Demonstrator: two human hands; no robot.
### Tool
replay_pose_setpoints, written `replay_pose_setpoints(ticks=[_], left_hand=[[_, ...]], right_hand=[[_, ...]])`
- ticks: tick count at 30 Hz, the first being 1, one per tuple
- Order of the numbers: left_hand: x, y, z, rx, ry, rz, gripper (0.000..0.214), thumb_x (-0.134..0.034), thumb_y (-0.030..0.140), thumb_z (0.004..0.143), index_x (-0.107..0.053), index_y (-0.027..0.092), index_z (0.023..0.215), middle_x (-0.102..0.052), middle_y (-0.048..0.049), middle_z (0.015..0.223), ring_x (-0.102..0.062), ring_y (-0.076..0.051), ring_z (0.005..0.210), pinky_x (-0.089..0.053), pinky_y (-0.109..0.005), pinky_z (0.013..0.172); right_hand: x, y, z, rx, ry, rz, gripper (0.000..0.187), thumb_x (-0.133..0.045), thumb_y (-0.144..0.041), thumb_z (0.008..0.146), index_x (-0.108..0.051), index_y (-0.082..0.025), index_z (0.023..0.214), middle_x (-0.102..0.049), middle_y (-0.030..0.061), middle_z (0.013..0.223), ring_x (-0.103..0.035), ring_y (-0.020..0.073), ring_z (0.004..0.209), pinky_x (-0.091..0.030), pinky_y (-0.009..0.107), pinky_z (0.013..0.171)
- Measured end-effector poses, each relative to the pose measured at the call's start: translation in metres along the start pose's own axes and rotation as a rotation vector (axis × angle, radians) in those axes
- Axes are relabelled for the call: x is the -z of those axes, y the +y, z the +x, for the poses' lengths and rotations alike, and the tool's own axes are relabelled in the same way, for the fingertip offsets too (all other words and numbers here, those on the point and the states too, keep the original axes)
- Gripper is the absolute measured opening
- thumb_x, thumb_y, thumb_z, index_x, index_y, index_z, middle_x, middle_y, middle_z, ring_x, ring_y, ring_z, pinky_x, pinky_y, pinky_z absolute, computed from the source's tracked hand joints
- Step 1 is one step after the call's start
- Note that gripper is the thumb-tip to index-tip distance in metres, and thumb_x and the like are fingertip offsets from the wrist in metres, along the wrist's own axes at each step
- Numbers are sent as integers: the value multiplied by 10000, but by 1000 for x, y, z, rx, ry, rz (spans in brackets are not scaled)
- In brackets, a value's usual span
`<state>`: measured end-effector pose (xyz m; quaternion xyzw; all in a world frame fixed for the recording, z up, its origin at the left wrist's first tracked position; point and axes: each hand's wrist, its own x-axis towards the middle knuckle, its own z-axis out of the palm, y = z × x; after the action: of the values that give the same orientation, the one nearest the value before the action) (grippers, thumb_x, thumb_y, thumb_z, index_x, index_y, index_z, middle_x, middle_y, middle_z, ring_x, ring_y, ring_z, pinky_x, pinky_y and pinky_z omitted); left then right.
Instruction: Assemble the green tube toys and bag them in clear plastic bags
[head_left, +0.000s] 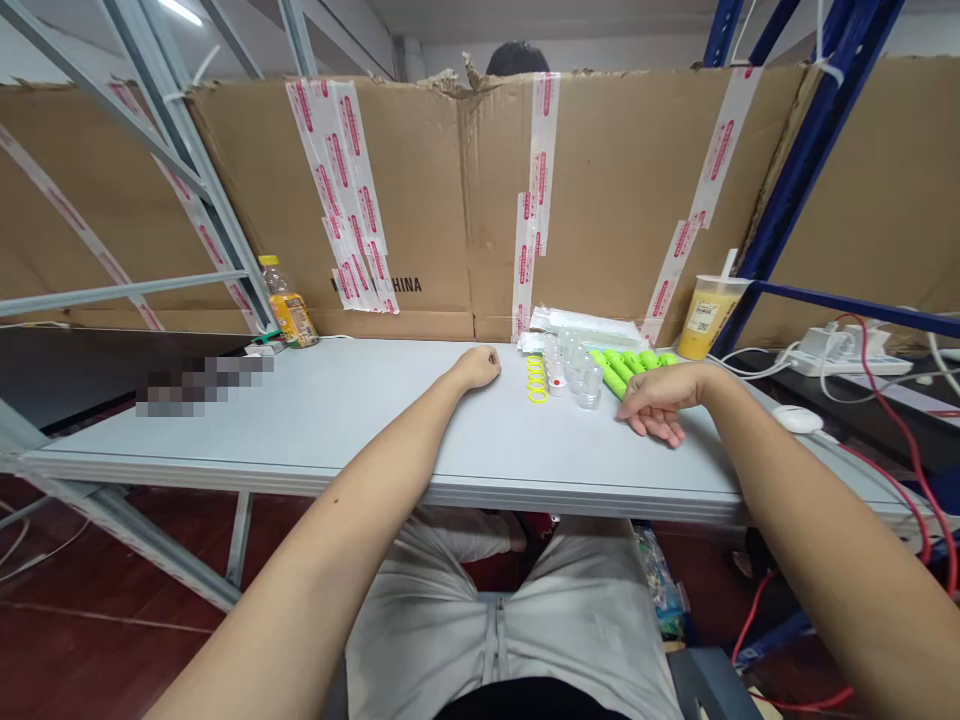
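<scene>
Pale trousers and two bare forearms come closest to the camera, the legs tucked under the front edge of a light grey worktop, the arms stretched over it. On the worktop's back half, right of the middle, the left hand rests with its fingers curled together in a fist; whether anything is inside it I can't tell. Over towards the right end, the right hand lies turned partly palm up, fingers loosely bent and thumb apart from them, with nothing visible in its grasp.

Between the two hands, near the back edge, small parts are set out in rows. Yellow rings run in a line nearest the left fist. Just beside them come small clear pieces, one with a red dot, then larger clear cylinders, then bright green tubes right next to the right hand; from here I can't tell whether it touches them.

White plastic packets lie behind these rows, along the back edge. Near the back right corner stands a cup of yellow drink with a straw, and a white mouse sits by the right end. Well to the left, a yellow-capped bottle stands at the back edge against taped cardboard.
</scene>
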<state>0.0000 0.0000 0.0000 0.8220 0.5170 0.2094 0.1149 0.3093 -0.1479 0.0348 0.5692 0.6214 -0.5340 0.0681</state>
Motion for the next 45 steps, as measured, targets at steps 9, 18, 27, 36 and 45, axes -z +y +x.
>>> replay_pose_setpoints(ticks=[9,18,27,36,45], left_hand=[[1,3,-2,-5,1,12,115,-630,178,728,-668,184,836,-730,-75,956,-642,-196,856,-476,-259,757],[2,5,-3,4,-6,14,141,-633,163,709,-674,185,841,-723,-70,946,-632,-194,846,-475,-255,748],[2,7,-3,1,-15,29,115,-646,172,718,-659,187,832,-721,-82,969,-635,-206,859,-468,-267,758],[3,8,-5,-14,-28,43,121,-628,186,737,-663,188,852,-724,-86,979,-640,-214,848,-473,-280,734],[2,25,-10,-87,64,-12,131,-589,198,778,-686,171,862,-731,-87,950,-632,-198,842,-468,-276,758]], right_hand=[[-5,-4,1,-42,78,6,443,-640,-556,794,-603,-118,738,-673,107,549,-682,213,476,-551,278,405],[-4,-4,1,-37,92,10,455,-623,-584,824,-575,-138,752,-667,98,542,-680,216,468,-546,278,400],[0,3,4,-23,68,33,442,-665,-570,775,-582,-135,776,-676,104,556,-688,225,490,-554,291,403],[11,12,-14,168,356,58,361,-648,-528,815,-573,-175,798,-598,22,523,-606,162,444,-498,247,410],[20,7,-21,132,1145,7,127,-529,-258,908,-587,-170,836,-584,43,617,-574,139,535,-480,230,519]])
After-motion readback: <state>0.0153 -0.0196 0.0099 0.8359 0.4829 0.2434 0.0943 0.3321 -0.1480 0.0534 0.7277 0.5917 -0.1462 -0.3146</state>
